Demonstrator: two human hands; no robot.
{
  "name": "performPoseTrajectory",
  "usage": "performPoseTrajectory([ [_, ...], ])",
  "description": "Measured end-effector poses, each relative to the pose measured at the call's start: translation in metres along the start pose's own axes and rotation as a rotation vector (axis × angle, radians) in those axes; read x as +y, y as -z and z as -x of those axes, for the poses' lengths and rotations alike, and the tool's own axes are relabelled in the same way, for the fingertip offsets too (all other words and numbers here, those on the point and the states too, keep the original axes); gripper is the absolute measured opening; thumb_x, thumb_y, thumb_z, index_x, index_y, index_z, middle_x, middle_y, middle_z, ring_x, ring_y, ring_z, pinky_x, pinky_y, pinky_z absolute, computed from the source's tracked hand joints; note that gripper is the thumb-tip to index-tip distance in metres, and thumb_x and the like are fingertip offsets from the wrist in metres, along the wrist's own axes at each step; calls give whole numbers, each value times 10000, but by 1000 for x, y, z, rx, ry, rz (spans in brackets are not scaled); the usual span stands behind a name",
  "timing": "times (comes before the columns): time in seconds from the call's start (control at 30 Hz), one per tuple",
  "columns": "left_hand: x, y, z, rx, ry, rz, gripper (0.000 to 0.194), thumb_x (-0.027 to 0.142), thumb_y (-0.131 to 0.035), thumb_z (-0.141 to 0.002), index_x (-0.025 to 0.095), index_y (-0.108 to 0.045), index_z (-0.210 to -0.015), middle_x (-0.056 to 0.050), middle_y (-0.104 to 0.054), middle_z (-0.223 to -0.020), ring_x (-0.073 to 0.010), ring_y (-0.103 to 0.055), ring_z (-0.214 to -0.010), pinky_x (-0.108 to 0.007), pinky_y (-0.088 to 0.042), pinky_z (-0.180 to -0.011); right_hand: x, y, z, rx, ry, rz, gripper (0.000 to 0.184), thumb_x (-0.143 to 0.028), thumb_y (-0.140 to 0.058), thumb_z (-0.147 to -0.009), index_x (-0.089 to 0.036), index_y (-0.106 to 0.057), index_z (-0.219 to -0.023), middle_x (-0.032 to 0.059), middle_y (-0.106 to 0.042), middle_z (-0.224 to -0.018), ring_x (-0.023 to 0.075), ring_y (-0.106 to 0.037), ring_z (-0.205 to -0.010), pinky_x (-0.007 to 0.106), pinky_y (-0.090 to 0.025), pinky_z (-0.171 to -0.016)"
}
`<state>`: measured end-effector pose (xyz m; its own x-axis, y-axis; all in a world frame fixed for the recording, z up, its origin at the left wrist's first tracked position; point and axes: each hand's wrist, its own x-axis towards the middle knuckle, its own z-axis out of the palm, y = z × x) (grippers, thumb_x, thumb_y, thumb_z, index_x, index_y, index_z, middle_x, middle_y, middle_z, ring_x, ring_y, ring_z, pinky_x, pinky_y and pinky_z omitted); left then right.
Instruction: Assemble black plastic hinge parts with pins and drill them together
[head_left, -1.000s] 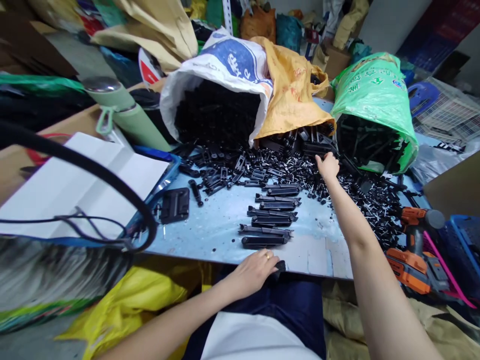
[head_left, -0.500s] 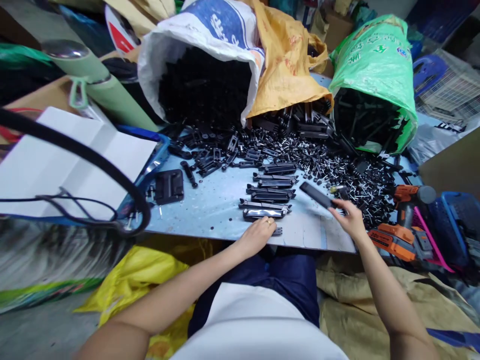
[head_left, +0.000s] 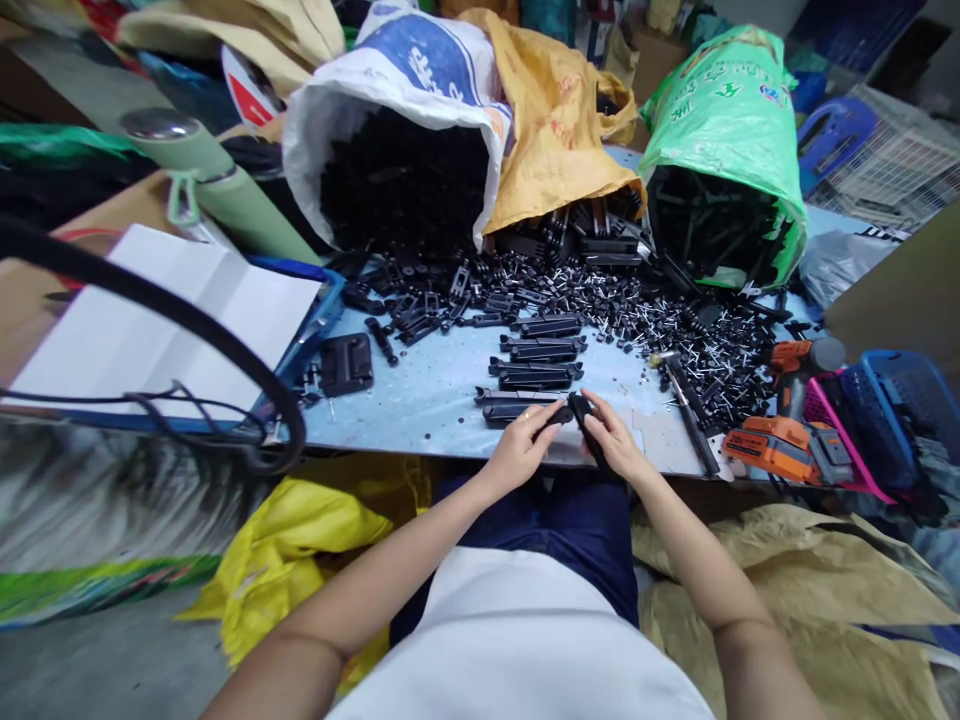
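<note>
My left hand (head_left: 521, 447) and my right hand (head_left: 616, 444) meet at the near edge of the blue table (head_left: 420, 400). Between them they grip black plastic parts (head_left: 579, 412): the right holds a long black bar, the left pinches a small black piece against it. Just beyond my fingers lies a row of assembled black bars (head_left: 536, 365). Further back a heap of small black pins and clips (head_left: 600, 300) spreads across the table.
Three sacks of black parts lie open toward me: white (head_left: 405, 110), yellow (head_left: 559, 120), green (head_left: 720, 130). An orange cordless drill (head_left: 787, 430) rests at the right, a black hinge plate (head_left: 346, 362) and a white sheet on a blue tray (head_left: 150, 320) at the left.
My right hand reached into the far heap, drew back with a long black bar, and now meets my left hand at the table's near edge. The left hand lifted its small piece to it.
</note>
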<state>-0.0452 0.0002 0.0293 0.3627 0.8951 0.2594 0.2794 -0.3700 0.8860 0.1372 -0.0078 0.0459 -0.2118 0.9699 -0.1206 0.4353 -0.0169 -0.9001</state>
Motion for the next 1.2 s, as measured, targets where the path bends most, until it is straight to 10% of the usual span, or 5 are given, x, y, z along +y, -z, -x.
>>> performPoseTrajectory([
  [0.33,24,-2,7,45,49,-49,340,310,-461,-857,191,-592,-1148,-35,-583,-830,-141,-566,-779,-271,-481,-730,-7,14,7,-102,285,81,512,-482,-460,-846,-244,-469,-1300,63,-607,-984,121,-558,-655,293,-517,-666],
  [0.53,31,-22,6,452,-30,-102,370,306,-335,-918,181,-549,-1192,-60,-575,-889,-130,-561,-807,-275,-477,-751,-11,-21,13,118,291,19,545,-480,-370,-886,-253,-339,-1381,91,-567,-1063,107,-532,-585,268,-517,-572],
  [0.73,16,-19,10,292,-40,-10,361,348,-338,-912,199,-541,-1171,-70,-589,-947,-136,-577,-777,-294,-512,-714,-7,-27,14,79,361,150,529,-446,-364,-897,-255,-324,-1389,82,-586,-1084,184,-591,-888,332,-517,-763],
  [0.93,-2,-29,40,326,262,-75,495,282,-329,-900,194,-222,-1375,-123,-554,-1068,-172,-623,-798,-339,-539,-676,-7,46,-24,228,69,636,346,-365,-548,-817,-294,-587,-1153,29,-616,-1080,201,-583,-958,340,-491,-849],
  [1.2,12,-16,9,-265,-241,-785,451,7,-335,-797,207,-566,-1128,-110,-645,-1020,-260,-522,-1083,-560,-330,-963,3,180,-102,733,-398,893,386,-297,-391,-885,-83,-497,-1189,209,-493,-1178,314,-416,-1121,429,-380,-888],
])
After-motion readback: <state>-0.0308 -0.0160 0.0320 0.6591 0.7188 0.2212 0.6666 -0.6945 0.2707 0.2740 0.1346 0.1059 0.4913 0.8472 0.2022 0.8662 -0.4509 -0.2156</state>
